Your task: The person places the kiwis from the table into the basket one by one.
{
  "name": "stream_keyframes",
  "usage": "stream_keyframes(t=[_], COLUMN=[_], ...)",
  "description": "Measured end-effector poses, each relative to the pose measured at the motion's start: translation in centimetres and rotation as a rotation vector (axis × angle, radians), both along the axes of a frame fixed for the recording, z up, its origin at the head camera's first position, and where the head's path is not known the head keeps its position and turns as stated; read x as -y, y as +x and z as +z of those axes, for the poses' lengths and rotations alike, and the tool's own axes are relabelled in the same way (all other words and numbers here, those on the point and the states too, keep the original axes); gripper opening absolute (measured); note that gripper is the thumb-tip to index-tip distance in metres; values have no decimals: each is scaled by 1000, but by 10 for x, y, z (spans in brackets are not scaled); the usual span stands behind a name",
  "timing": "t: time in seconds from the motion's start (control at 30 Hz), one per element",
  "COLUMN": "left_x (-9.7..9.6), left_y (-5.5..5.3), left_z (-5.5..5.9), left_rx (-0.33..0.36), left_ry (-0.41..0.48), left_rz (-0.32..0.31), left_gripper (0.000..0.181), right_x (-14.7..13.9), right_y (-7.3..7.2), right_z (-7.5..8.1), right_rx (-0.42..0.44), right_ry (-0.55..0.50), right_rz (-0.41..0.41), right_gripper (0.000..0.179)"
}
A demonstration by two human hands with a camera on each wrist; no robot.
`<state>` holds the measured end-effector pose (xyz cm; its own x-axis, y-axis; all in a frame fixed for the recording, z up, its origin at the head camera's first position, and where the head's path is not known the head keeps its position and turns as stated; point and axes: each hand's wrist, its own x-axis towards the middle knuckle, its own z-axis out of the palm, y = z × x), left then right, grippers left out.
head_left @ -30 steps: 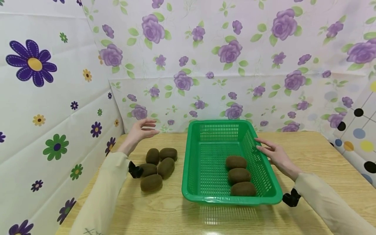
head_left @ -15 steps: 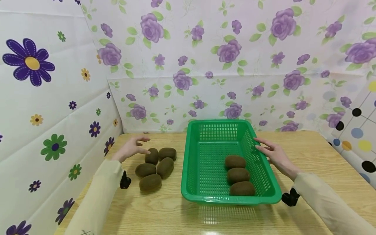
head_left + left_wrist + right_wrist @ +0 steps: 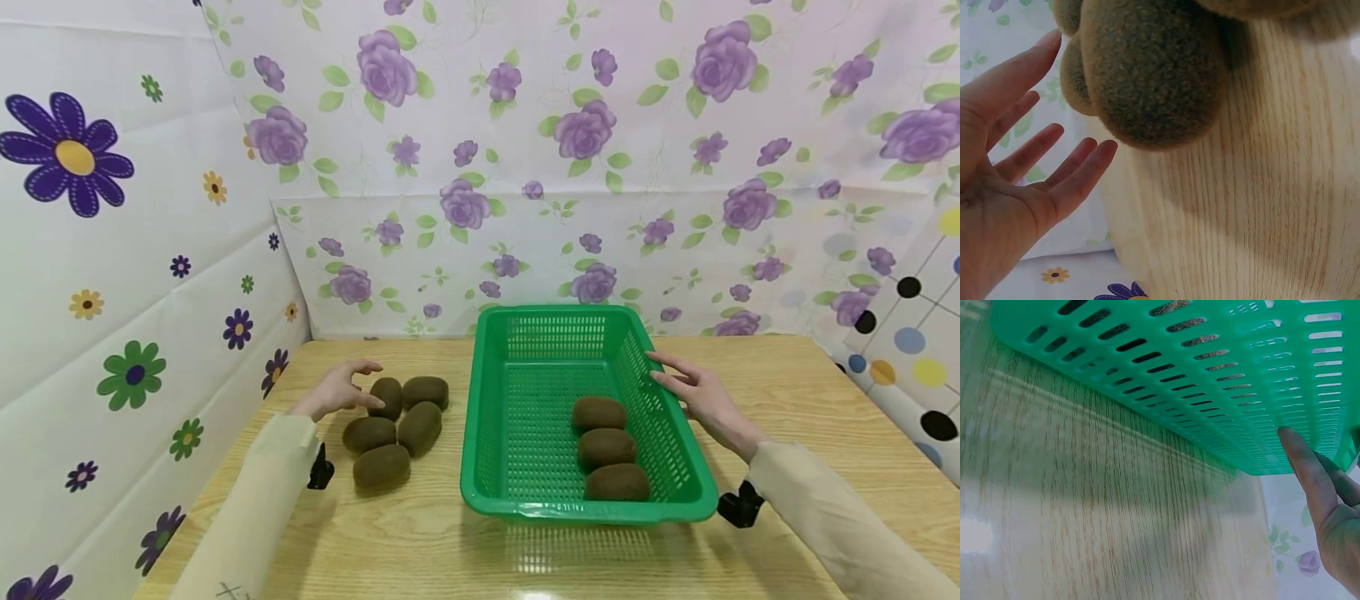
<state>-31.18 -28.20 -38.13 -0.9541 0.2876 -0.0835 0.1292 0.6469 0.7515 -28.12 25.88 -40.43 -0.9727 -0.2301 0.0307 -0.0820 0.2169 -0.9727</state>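
Left Hand point(image 3: 337, 392) Spread by the Loose Kiwis point(image 3: 420, 429), Right Hand point(image 3: 707, 402) on the Basket point(image 3: 540, 507)

Taking twelve o'clock as the flowered back sheet point(image 3: 450, 125), I see the green basket on the wooden table point(image 3: 787, 408). Inside it, three kiwis point(image 3: 607, 448) sit side by side in a row at five o'clock, near the right wall. The five loose kiwis bunch together on the wood, at nine o'clock from the basket.

The left hand is at ten o'clock of that bunch, fingers parted and gently bent, thumb well away from them, with nothing in its hold. The thumb reaches to the upright kiwi point(image 3: 388, 392) at the bunch's eleven o'clock; whether they touch, I cannot tell.

The right hand rests at the basket's two o'clock, nearly straight fingers against the rim and side, not curled round it. Cream sleeves point(image 3: 258, 492) cover both forearms.
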Motion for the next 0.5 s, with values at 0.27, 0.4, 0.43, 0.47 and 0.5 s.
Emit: stream_keyframes(t=[0.27, 0.4, 0.43, 0.47, 0.5], left_x=[2, 4, 5, 5, 6], left_y=[-3, -4, -4, -4, -5], left_z=[-4, -7, -8, -9, -10], left_rx=[43, 53, 57, 61, 66], left_ry=[27, 45, 52, 56, 60], left_rz=[-4, -17, -14, -15, -17], left_gripper=[66, 67, 67, 67, 67], right_x=[0, 0, -1, -1, -1], right_y=[-1, -1, -1, -1, -1], right_z=[-1, -1, -1, -1, -1], right_rx=[-5, -7, -7, -8, -10], right_ry=[2, 5, 5, 7, 9], right_rz=[-1, 2, 3, 3, 2], right_gripper=[57, 58, 57, 57, 57])
